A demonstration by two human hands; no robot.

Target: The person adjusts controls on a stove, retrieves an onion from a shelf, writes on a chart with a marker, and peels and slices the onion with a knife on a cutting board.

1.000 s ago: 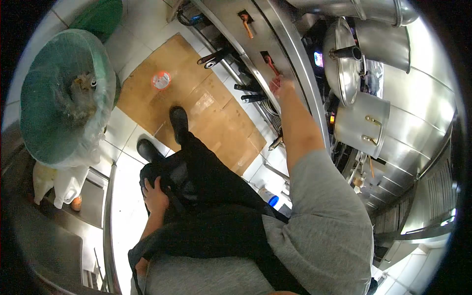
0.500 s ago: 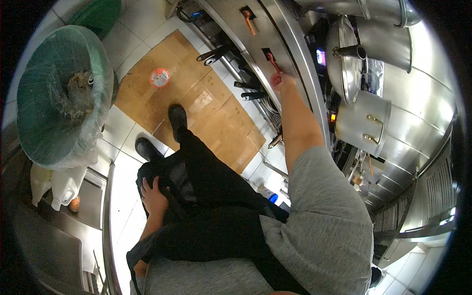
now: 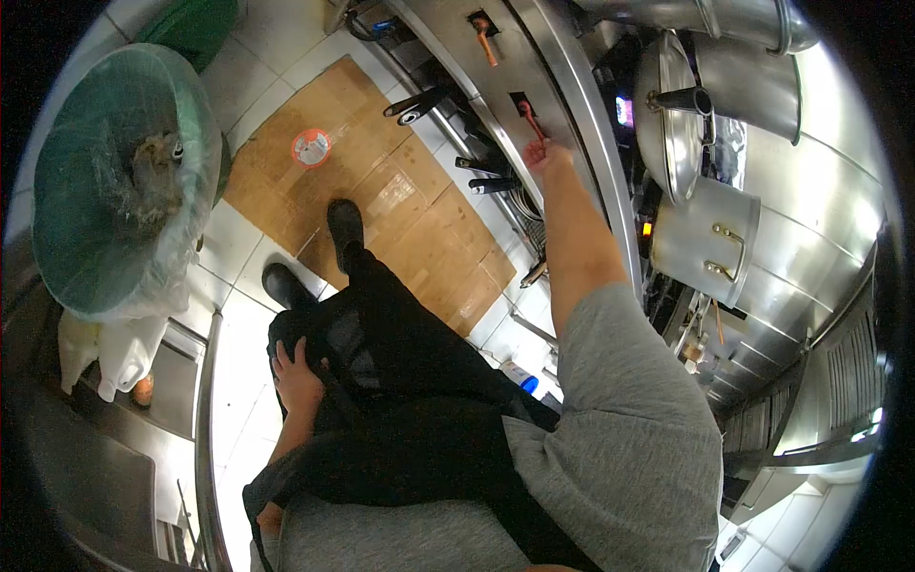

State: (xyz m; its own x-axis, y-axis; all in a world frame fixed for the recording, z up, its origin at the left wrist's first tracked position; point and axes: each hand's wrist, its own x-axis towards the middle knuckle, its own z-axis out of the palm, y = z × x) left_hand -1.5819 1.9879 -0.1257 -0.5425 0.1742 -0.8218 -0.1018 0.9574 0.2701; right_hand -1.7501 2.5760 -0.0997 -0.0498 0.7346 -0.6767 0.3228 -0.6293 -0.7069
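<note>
Showing at far left a green bin (image 3: 81, 229), lined with clear plastic and containing pale waste (image 3: 157, 172). Showing white jugs (image 3: 129, 357) just below the bin in the view, with a steel surface (image 3: 105, 477) lower still. Resting the left hand (image 3: 298, 379) on the dark trousers (image 3: 410, 329) near the knee, with fingers spread over the cloth; showing the left grip released. Standing one shoe (image 3: 286, 284) on white tile and the other at the edge of a cardboard sheet (image 3: 400, 248), farther right. Displaying a red-rimmed disc (image 3: 311, 148) flat on the cardboard sheet, well apart from both hands. Exposing black handles (image 3: 415, 107) to the right, projecting from beneath the stove front (image 3: 505, 71). Presenting on that front an orange far lever (image 3: 484, 43), clear of the hands. Revealing a white tub (image 3: 518, 374) lower in the view, partly hidden by the trousers. Presenting a near lever (image 3: 531, 122), also orange, on the same front; meeting its lower end with the right hand (image 3: 545, 154). Being unable to tell whether clasping that end or only touching it with the right grip. Showing, farther right, a domed steel lid (image 3: 658, 143) with a black handle, a pot (image 3: 691, 234) with a side handle and a taller pot (image 3: 748, 86). Displaying a steel wall (image 3: 810, 200) at far right, beside the pots.
</note>
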